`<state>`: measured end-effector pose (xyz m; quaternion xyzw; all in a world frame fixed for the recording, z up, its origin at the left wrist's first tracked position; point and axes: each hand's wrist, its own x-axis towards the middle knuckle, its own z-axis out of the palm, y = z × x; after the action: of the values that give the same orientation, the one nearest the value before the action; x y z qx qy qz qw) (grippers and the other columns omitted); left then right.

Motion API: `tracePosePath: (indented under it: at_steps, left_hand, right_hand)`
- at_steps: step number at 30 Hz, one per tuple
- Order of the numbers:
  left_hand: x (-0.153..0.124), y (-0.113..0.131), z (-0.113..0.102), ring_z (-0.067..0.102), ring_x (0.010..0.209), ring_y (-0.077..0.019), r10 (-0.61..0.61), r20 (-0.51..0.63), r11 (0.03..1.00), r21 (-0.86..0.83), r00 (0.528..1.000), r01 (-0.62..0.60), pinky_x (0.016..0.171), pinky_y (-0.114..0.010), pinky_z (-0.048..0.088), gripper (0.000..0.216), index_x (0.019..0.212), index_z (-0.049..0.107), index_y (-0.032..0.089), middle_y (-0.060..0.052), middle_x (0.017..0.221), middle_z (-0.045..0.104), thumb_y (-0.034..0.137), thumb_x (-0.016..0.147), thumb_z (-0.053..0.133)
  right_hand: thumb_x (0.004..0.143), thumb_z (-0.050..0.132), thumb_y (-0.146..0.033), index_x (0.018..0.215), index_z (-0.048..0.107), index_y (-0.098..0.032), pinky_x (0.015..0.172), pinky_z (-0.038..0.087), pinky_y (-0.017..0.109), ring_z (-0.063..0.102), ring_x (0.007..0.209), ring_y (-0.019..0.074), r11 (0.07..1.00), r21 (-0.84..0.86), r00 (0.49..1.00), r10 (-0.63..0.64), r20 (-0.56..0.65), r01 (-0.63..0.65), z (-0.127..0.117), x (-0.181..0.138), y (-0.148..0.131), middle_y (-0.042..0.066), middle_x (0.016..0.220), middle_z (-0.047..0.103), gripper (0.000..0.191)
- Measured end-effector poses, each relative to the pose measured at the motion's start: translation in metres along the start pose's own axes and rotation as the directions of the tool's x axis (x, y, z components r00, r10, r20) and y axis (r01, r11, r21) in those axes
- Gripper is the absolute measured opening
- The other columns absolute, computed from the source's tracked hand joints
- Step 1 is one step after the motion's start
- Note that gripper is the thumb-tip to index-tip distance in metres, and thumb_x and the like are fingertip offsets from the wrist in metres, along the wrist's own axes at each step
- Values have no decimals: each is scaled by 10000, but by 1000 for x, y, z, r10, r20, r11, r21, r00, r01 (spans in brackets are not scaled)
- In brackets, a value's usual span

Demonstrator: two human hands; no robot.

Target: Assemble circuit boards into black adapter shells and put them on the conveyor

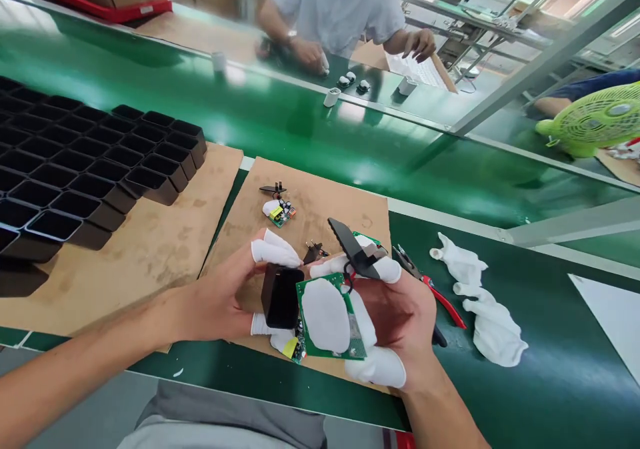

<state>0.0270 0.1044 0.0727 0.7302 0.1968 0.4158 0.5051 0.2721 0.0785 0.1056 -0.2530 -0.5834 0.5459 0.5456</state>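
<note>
My left hand [239, 289], with white finger cots on its fingertips, grips a black plastic case [283, 297] whose open end faces me. In my right hand [395, 322], also in white finger cots, is a green circuit board [327, 317] with a large white patch on its face. Its edge is right beside the case's opening; whether they touch I cannot tell. A black plug cover [353, 247] hangs from the board on short wires, close to my right fingers. Behind and under my hands, more circuit boards [279, 211] and a black plug piece [315, 253] lie on the cardboard.
Rows of black cases [90, 162] stand at left on cardboard [165, 262]. Red-handled pliers [443, 300] and white cloth pieces [493, 329] lie to the right. Beyond the green belt [260, 122], a co-worker [335, 15] handles small parts. A green fan [600, 115] stands at far right.
</note>
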Motion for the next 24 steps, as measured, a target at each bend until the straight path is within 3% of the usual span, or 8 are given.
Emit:
tracePosePath:
  at_steps: [3, 7, 14, 20, 24]
  left_hand:
    - [2, 3, -3, 691, 1238, -272, 30, -23, 999, 34, 999, -29, 1086, -462, 666, 580, 1424, 536, 299, -100, 1315, 611, 210, 970, 885]
    - [3, 3, -4, 697, 1199, -269, 22, -21, 999, 48, 1000, -21, 1030, -428, 675, 565, 1391, 563, 303, -89, 1283, 629, 219, 949, 905]
    - [2, 1, -4, 711, 1196, -259, 9, -5, 997, 71, 1000, -9, 1003, -385, 662, 493, 1393, 578, 282, -81, 1292, 676, 283, 988, 859]
    - [2, 2, -6, 686, 1149, -243, -8, 19, 995, 100, 1000, 6, 981, -375, 630, 536, 1394, 570, 276, -65, 1259, 651, 235, 964, 888]
    - [2, 0, -6, 669, 1156, -235, 28, 14, 995, 99, 1000, -29, 986, -367, 608, 526, 1409, 562, 283, -55, 1260, 644, 238, 985, 869]
  right_hand:
    - [618, 1145, -352, 1389, 789, -340, 1053, 697, 569, 850, 1123, 398, 999, -11, 999, 30, 22, -30, 1, -2, 0, 105, 1269, 857, 850]
    - [648, 1131, -396, 1402, 793, -345, 1084, 677, 577, 817, 1197, 395, 996, -85, 999, -26, 36, 29, 3, -1, 2, 100, 1269, 852, 827]
    - [682, 1120, -380, 1335, 812, -313, 971, 700, 515, 809, 1091, 341, 970, -242, 999, -8, 38, 17, 4, -2, 0, 90, 1184, 849, 725]
    - [662, 1130, -295, 1387, 788, -371, 957, 683, 485, 790, 986, 298, 947, -316, 997, -41, 65, 60, 4, -3, -1, 62, 1223, 850, 805]
    - [664, 1128, -279, 1417, 770, -391, 959, 684, 484, 795, 1054, 326, 934, -352, 997, -44, 58, 62, 0, -10, 4, 59, 1273, 846, 841]
